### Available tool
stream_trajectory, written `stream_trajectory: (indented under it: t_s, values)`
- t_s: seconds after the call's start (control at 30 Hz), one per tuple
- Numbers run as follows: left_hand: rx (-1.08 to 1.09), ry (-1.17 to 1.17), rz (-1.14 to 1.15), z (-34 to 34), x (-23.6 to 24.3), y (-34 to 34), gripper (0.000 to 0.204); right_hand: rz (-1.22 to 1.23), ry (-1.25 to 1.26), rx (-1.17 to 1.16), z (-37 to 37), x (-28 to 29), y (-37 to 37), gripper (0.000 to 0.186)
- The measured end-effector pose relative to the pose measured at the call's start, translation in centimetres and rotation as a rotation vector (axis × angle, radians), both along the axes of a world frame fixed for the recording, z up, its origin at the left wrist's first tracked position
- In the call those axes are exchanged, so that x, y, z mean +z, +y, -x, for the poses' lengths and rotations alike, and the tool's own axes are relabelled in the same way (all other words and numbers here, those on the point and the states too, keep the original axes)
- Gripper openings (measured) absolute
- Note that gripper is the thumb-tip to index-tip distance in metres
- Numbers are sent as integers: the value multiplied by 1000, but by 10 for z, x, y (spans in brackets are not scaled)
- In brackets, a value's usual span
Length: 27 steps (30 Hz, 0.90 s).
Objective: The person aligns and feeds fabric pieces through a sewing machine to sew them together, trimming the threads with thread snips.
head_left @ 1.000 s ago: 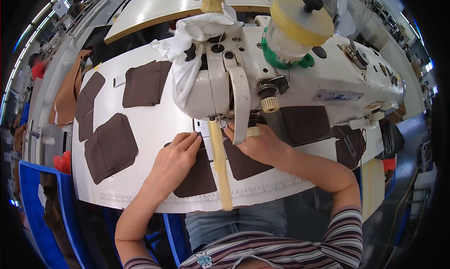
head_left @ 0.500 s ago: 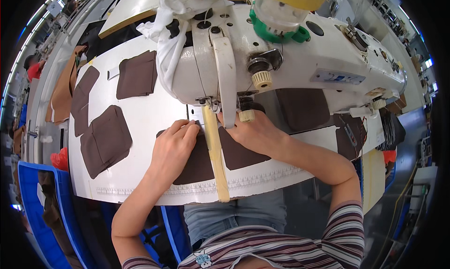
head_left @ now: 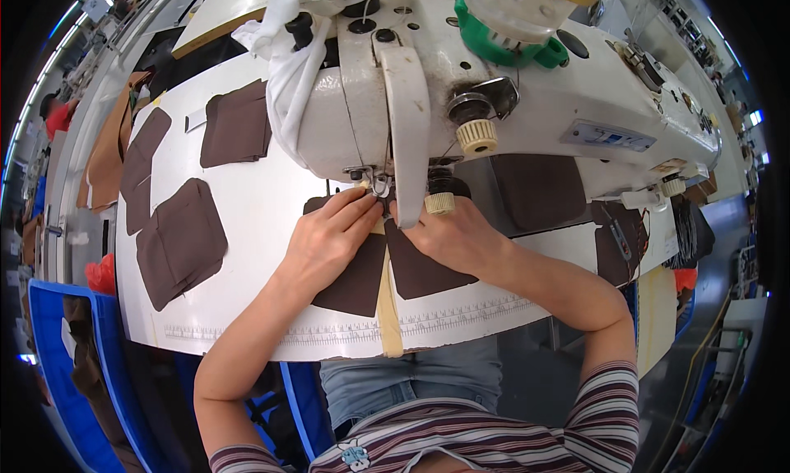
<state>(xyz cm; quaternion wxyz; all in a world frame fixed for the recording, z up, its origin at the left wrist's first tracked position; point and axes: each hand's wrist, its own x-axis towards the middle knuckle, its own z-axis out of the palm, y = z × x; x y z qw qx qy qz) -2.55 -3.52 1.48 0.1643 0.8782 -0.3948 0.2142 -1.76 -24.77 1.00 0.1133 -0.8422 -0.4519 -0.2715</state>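
Note:
Under the head of a white sewing machine (head_left: pixel 358 115), two dark brown fabric pieces lie side by side, with a pale yellow tape (head_left: pixel 388 308) running between them. My left hand (head_left: pixel 329 238) has its fingers pressed together at the inner top of the left fabric piece (head_left: pixel 350 284), close to the needle area. On the other side, my right hand (head_left: pixel 461 238) grips the upper part of the right fabric piece (head_left: pixel 424 267); the machine's white lever and a knob hide some of its fingertips. The machine head also covers where the fingers meet the cloth.
Stacked brown fabric pieces (head_left: pixel 181 242) lie at the left of the white table (head_left: pixel 247 308), with another stack (head_left: pixel 236 125) farther back. Thread snips (head_left: pixel 617 236) rest on brown fabric at the right. A blue bin (head_left: pixel 103 349) stands at the lower left.
My left hand has moved right and slightly away from me, up to the needle area. The left fabric piece has shifted right, now covering part of the tape. My right hand stays nearly in place.

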Motion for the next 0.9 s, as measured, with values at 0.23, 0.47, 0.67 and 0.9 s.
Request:
stream_trajectory:
  t_s: [0.23, 0.47, 0.67, 0.9]
  values:
    - [16, -69, -64, -3, -4, -1, 31, 40, -3, 2, -1, -1, 1, 12]
    - [26, -69, -50, -3, -1, -3, 30, 11, -11, -1, -2, 0, 2, 17]
    - [13, -84, -43, -5, -1, -2, 30, -2, -30, -4, -2, -1, 3, 17]
    - [10, -87, -36, -8, -1, 0, 29, -4, -31, -12, -3, -3, 4, 19]
